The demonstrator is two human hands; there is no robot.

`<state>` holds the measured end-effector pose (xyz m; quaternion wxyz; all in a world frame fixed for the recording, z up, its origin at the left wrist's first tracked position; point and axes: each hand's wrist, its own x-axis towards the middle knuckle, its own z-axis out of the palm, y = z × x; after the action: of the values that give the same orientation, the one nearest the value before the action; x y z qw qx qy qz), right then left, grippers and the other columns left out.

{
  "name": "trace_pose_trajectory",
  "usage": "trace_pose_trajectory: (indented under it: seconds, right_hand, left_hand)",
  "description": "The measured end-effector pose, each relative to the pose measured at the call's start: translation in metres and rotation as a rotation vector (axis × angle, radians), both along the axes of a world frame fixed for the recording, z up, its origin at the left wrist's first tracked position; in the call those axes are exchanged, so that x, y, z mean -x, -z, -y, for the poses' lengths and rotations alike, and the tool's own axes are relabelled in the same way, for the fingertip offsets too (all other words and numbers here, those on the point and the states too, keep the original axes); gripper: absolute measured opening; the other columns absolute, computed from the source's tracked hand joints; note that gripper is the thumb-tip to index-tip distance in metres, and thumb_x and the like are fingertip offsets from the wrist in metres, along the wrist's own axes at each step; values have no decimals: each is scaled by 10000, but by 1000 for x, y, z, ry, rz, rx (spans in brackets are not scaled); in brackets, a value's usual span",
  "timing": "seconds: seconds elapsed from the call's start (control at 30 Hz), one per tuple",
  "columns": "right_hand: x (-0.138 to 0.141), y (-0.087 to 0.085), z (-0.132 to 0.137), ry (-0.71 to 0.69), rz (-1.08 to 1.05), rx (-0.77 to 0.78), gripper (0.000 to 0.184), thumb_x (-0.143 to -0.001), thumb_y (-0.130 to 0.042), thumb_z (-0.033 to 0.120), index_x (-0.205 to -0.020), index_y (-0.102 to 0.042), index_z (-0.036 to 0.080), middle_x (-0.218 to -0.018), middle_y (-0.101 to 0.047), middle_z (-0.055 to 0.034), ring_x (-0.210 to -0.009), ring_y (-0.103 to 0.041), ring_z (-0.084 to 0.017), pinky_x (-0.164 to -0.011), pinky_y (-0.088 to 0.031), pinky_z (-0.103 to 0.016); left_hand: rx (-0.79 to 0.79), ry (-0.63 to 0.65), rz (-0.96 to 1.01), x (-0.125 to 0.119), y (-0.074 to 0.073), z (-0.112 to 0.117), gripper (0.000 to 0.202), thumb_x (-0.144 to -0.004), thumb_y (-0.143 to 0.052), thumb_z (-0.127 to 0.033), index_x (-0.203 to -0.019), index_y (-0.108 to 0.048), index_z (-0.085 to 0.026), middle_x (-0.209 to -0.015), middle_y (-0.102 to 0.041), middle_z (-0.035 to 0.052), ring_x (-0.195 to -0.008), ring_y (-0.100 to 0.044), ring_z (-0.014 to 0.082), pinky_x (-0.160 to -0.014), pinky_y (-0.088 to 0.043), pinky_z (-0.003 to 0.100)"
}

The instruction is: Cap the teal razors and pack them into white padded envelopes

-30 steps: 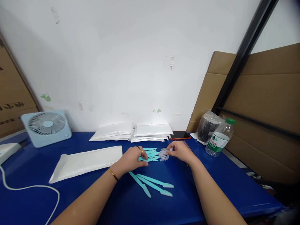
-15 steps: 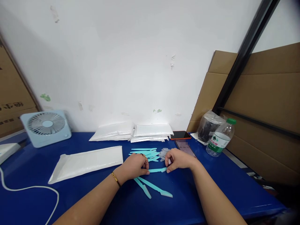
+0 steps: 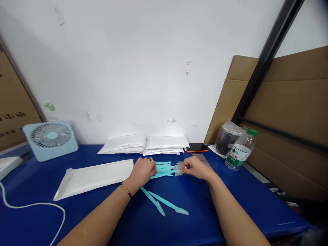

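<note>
A teal eyebrow razor (image 3: 167, 171) stretches level between my hands, above a pile of similar razors (image 3: 164, 166). My left hand (image 3: 144, 171) is closed on its left end. At the other end, the fingers of my right hand (image 3: 192, 167) are pinched; whether they also hold a small cap is hidden. Small translucent caps (image 3: 178, 165) lie heaped just left of my right fingers. Nearer to me, two razors lie on the blue table, one on the left (image 3: 153, 201) and one on the right (image 3: 169, 204), with pale covers over their heads.
A white padded packet (image 3: 94, 177) lies left of my left hand. Stacked white packets (image 3: 166, 142) rest against the wall. To the right are two phones (image 3: 197, 147) (image 3: 202, 160), a water bottle (image 3: 241, 152) and a bagged dark object (image 3: 227, 138). A fan (image 3: 51, 138) stands far left.
Both hands have moved away from me with the razor, from the front of the pile to over it. My left hand has also shifted slightly left.
</note>
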<state>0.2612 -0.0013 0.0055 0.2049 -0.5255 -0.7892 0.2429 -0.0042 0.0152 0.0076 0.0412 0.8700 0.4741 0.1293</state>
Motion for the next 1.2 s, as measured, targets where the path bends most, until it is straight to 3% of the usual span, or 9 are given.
trace_pose_trajectory:
  seconds: [0.2,0.37,0.43,0.5,0.7,0.87,0.97,1.1,1.2]
  right_hand:
    - [-6,1,-8,136,48,-44,199,-717,-575,297,-753,-725,172,-683,-692,-34,-566,-566,-139,-492,-357,-214]
    - [-5,-3,-5,149,50,-119,178,-717,-581,282,-742,-728,186,-702,-697,-26,-610,-583,-147,-539,-373,-217]
    - [-4,-5,-2,126,53,-106,179,-714,-585,291,-726,-726,181,-655,-683,-25,-582,-568,-142,-522,-361,-216]
    - [-3,-7,1,69,27,-57,197,-716,-586,312,-728,-723,171,-658,-676,-28,-572,-553,-136,-505,-351,-212]
    - [3,-7,8,-172,-32,161,320,-688,-627,452,-776,-720,159,-596,-611,-10,-510,-464,-105,-462,-312,-205]
    - [5,-2,8,-200,-18,173,298,-677,-641,437,-728,-708,151,-579,-586,1,-506,-442,-96,-470,-316,-202]
    - [3,-3,6,-126,-37,92,300,-697,-618,432,-705,-700,144,-589,-591,-4,-510,-444,-95,-466,-305,-201]
    - [-1,-9,2,151,13,-53,289,-684,-623,433,-705,-710,158,-598,-621,-21,-517,-480,-109,-465,-303,-208]
    - [0,-10,1,223,57,-113,252,-651,-656,413,-683,-713,170,-600,-636,-26,-529,-501,-117,-477,-310,-211]
  left_hand:
    - [22,20,83,6,0,-1,182,-740,-591,-376,-838,-660,-237,-907,-641,14,-847,-558,176,-711,-350,270]
    - [316,353,82,-7,-3,23,291,-639,-667,-480,-818,-682,-251,-842,-641,-12,-726,-557,132,-574,-346,211]
    - [430,406,30,-11,-1,29,290,-628,-673,-484,-788,-689,-243,-775,-646,-17,-652,-549,118,-523,-329,209]
    - [461,383,11,-14,2,30,221,-669,-651,-439,-751,-686,-237,-727,-646,-22,-608,-542,108,-507,-321,208]
    - [281,174,114,-13,12,16,155,-716,-603,-364,-740,-657,-221,-729,-643,-15,-652,-548,124,-539,-322,214]
    - [269,123,162,-9,14,8,165,-745,-568,-369,-740,-634,-218,-721,-638,-22,-634,-548,121,-546,-336,217]
    - [183,95,160,-5,11,4,154,-757,-559,-349,-720,-625,-215,-739,-630,-20,-657,-552,125,-582,-346,226]
    - [70,16,191,2,5,1,157,-766,-555,-353,-789,-632,-218,-839,-627,0,-762,-564,149,-658,-366,242]
    - [97,90,213,2,2,4,227,-748,-576,-409,-887,-630,-237,-908,-615,4,-811,-561,157,-663,-379,235]
